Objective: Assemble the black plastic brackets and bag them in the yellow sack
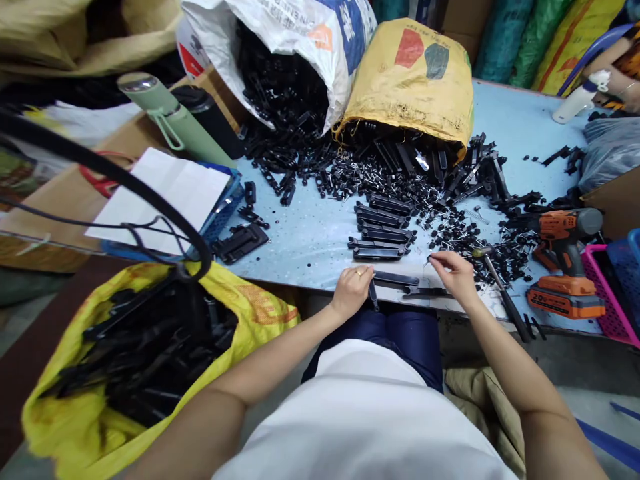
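At the table's front edge, my left hand (354, 290) is closed on a black plastic part (373, 295) that hangs down past the edge. Another long black bar (397, 278) lies just right of its fingertips; whether the hand touches it I cannot tell. My right hand (456, 275) pinches a small black-headed screw or pin (429, 261), its exact kind too small to make out. Below that hand lies a forked black piece (425, 291). Beyond both hands, several assembled black bars (381, 252) lie in a stacked row.
Loose screws and small black pieces (370, 177) spread before a white sack (345, 47) and a yellow sack (415, 80). On the right are a hammer (503, 287) and an orange cordless drill (567, 260). A yellow bag (270, 310) of black parts stands at left.
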A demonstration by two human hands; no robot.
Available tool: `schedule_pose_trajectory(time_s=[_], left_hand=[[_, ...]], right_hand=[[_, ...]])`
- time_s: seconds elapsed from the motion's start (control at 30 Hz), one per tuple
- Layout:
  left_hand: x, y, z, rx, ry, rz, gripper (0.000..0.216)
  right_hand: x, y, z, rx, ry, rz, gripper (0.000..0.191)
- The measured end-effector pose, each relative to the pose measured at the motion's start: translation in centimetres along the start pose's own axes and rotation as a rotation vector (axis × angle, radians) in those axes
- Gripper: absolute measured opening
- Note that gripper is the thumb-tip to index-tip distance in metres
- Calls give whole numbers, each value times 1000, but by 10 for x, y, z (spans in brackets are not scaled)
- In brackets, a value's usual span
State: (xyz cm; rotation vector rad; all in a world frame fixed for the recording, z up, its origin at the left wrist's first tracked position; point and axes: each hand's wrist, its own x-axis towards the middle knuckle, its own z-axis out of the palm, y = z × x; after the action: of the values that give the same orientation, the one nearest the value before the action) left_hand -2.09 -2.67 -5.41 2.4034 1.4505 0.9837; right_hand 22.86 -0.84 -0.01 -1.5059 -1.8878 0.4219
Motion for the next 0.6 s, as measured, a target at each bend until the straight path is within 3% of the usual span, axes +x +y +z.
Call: schedule_pose_trajectory(time_s=[0.13,0.23,0.43,0.5,0.6], left_hand=[[0,-10,1,141,-39,201,26],[2,-13,-1,205,28,313,24],[-6,-10,3,240,153,305,22],[-7,-9,7,212,115,354,26],[0,-7,13,157,-31,548,31]], right_hand=[[-21,-14,7,2,-31,-207,19],[-28,-14,12,-44,13,-324,19],[-39,-4,19,-183,62,-434,21],[-42,1,20,-230,20,-492,23],[-44,11,20,-267,-35,-556,23]])
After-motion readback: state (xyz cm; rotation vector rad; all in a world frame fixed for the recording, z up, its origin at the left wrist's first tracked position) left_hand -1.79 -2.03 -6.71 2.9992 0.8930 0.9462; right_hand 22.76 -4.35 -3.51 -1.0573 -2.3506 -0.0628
